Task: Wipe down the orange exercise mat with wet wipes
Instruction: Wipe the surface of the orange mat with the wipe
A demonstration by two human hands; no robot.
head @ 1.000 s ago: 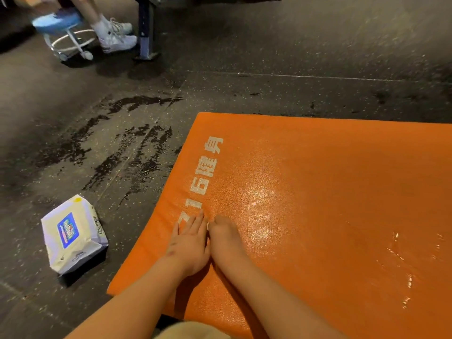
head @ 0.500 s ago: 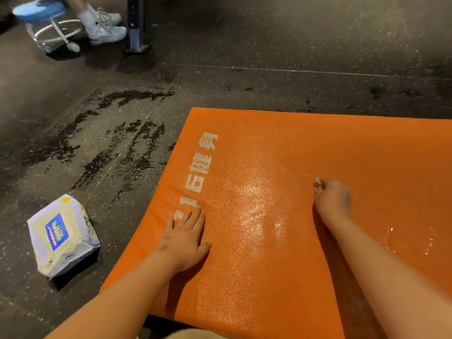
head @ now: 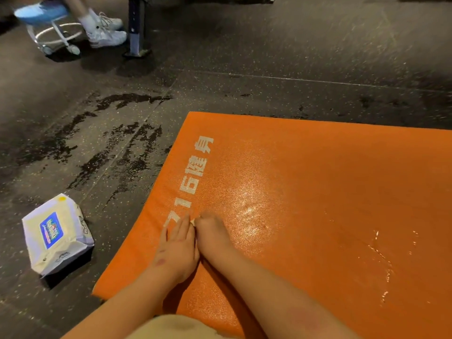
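The orange exercise mat (head: 318, 192) lies on the dark floor, with white printed characters along its left edge and wet streaks on its surface. My left hand (head: 177, 243) rests flat on the mat near its left edge, fingers straight. Right beside it, my right hand (head: 212, 234) is curled over a small white wet wipe (head: 193, 221), of which only a corner shows at the fingertips. The two hands touch side by side. A white pack of wet wipes (head: 55, 234) with a blue label lies on the floor to the left of the mat.
Wet patches (head: 102, 152) darken the floor left of the mat. At the far left stand a blue wheeled stool (head: 49, 23), a person's white sneakers (head: 105, 30) and a dark metal post (head: 137, 28).
My right hand swept out to the right across the mat and has come back left against my left hand. My left hand has stayed in place.
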